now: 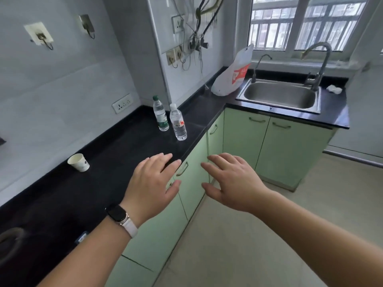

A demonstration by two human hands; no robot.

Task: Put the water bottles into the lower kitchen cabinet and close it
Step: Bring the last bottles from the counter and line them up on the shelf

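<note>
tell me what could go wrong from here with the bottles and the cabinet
1. The clear-capped bottle stands near the countertop front edge; a careless reach might knock it to the floor.
2. The green-capped bottle stands close beside it, so grabbing one could tip the other.
3. The cabinet doors look shut, and both the left hand and right hand are empty; picking up bottles first leaves no hand for the handle.
</note>
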